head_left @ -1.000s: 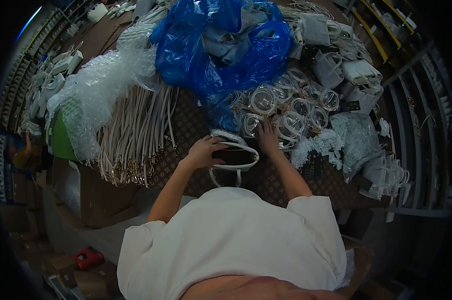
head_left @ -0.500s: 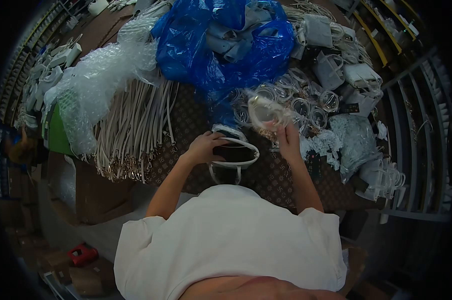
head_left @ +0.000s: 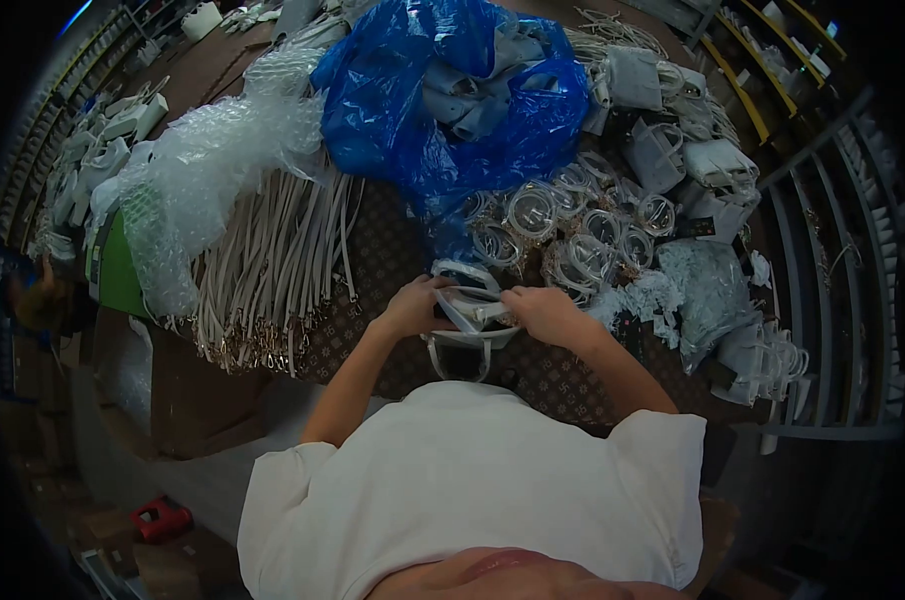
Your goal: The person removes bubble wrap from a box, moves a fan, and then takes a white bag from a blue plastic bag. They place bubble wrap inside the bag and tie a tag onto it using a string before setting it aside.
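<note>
1. Near edge of the table [head_left: 388, 240]: a handbag [head_left: 470, 341] between left hand [head_left: 411, 306] and right hand [head_left: 545, 314] — a packet [head_left: 470, 310] in its mouth.
2. Left: straps [head_left: 273, 260], bubble wrap [head_left: 213, 150] beyond.
3. Behind the handbag: a plastic sack [head_left: 378, 115].
4. Right: coils [head_left: 577, 262] — piled bags [head_left: 661, 160] farther back, shelving [head_left: 818, 140] outermost.

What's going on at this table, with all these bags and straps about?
A person in a white shirt is working bare-handed at a small white-rimmed bag. The left hand grips its left side, and the right hand holds a clear plastic packet at its open mouth. Pale straps lie to the left, coiled pieces to the right, and a blue plastic bag beyond.
</note>
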Demonstrator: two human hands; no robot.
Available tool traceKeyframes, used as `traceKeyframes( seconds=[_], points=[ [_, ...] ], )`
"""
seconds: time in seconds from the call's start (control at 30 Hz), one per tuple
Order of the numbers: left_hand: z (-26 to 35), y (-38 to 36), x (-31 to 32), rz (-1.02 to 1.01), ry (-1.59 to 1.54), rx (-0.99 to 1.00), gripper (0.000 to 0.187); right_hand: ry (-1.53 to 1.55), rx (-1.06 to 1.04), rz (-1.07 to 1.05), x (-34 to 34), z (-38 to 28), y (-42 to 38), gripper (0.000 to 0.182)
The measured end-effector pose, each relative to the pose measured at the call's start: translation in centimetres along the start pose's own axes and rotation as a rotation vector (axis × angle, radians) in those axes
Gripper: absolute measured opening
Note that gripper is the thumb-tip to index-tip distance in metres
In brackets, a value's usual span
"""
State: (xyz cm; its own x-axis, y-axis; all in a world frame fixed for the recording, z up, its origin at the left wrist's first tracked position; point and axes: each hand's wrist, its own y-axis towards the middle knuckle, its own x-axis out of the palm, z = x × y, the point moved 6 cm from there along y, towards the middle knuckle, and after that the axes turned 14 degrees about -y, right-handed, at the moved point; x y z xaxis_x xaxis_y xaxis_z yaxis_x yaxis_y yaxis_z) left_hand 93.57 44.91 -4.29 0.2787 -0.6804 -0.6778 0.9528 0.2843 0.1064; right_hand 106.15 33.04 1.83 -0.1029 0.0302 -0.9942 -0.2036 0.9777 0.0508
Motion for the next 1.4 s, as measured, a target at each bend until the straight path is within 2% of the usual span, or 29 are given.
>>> traceKeyframes(
  seconds=[0.03, 0.27, 0.33, 0.47, 0.53, 0.67, 0.73, 0.8, 0.87, 0.93, 0.97, 1.03, 1.07, 1.13, 1.17, 1.23, 1.3, 1.4],
  points=[
    [0.4, 0.2, 0.3, -0.031, 0.011, 0.050, 0.047, -0.010, -0.001, 0.006, -0.2, 0.0, -0.1, 0.016],
    [1.2, 0.9, 1.7, -0.099, -0.032, 0.048, 0.048, -0.020, -0.062, -0.148, 0.5, -0.6, -1.6, 0.015],
    [2.1, 1.1, 2.2, -0.131, -0.101, 0.081, 0.051, -0.071, 0.194, -0.177, 1.6, 0.3, -1.8, 0.014],
    [2.6, 1.1, 3.3, -0.145, -0.107, 0.100, 0.053, -0.156, 0.223, -0.218, 3.3, -0.7, -1.3, 0.013],
    [2.5, 1.2, 4.1, -0.168, -0.002, 0.131, 0.053, -0.120, 0.052, -0.331, 5.3, -2.6, -1.0, 0.015],
    [3.3, 0.9, 4.2, -0.213, 0.005, 0.123, 0.051, -0.082, -0.013, -0.417, 9.9, -1.9, 0.5, 0.020],
    [3.2, 0.7, 3.9, -0.127, -0.019, 0.123, 0.052, 0.217, -0.057, -0.394, 11.9, -1.6, 1.1, 0.022],
    [3.5, 0.3, 4.3, -0.127, -0.007, 0.118, 0.053, 0.203, -0.135, -0.330, 15.1, -1.5, 1.1, 0.022],
    [3.5, 0.3, 4.5, -0.122, -0.003, 0.115, 0.054, 0.186, -0.209, -0.274, 14.9, -2.2, 1.3, 0.022],
    [3.5, 0.2, 4.2, -0.049, 0.005, 0.112, 0.053, -0.073, -0.186, -0.450, 15.6, -2.6, 1.0, 0.022],
    [3.5, 0.1, 4.3, -0.049, 0.005, 0.109, 0.053, -0.072, -0.188, -0.450, 15.0, -2.9, 1.0, 0.022],
    [3.2, 0.0, 4.5, -0.060, -0.013, 0.090, 0.053, 0.044, -0.036, -0.446, 13.7, -2.5, 0.8, 0.019],
    [3.2, 0.0, 4.4, -0.059, -0.013, 0.087, 0.053, 0.045, -0.039, -0.446, 12.5, -2.4, 0.5, 0.019],
    [3.0, 0.2, 4.4, -0.076, -0.042, 0.046, 0.054, 0.297, 0.028, -0.421, 9.6, -2.0, -0.4, 0.015],
    [3.0, 0.2, 4.3, -0.074, -0.048, 0.042, 0.054, 0.299, 0.026, -0.427, 8.4, -2.1, -0.7, 0.015],
    [3.0, 0.3, 4.1, -0.087, -0.040, 0.096, 0.054, 0.217, 0.244, -0.343, 6.3, -0.6, -1.4, 0.013],
    [2.9, 0.2, 3.9, -0.096, -0.052, 0.107, 0.053, 0.266, 0.412, -0.242, 5.9, 0.7, -2.5, 0.014],
    [2.8, 0.2, 4.2, -0.083, -0.061, 0.152, 0.050, 0.321, 0.521, -0.158, 4.4, 0.2, -3.4, 0.017]
  ],
)
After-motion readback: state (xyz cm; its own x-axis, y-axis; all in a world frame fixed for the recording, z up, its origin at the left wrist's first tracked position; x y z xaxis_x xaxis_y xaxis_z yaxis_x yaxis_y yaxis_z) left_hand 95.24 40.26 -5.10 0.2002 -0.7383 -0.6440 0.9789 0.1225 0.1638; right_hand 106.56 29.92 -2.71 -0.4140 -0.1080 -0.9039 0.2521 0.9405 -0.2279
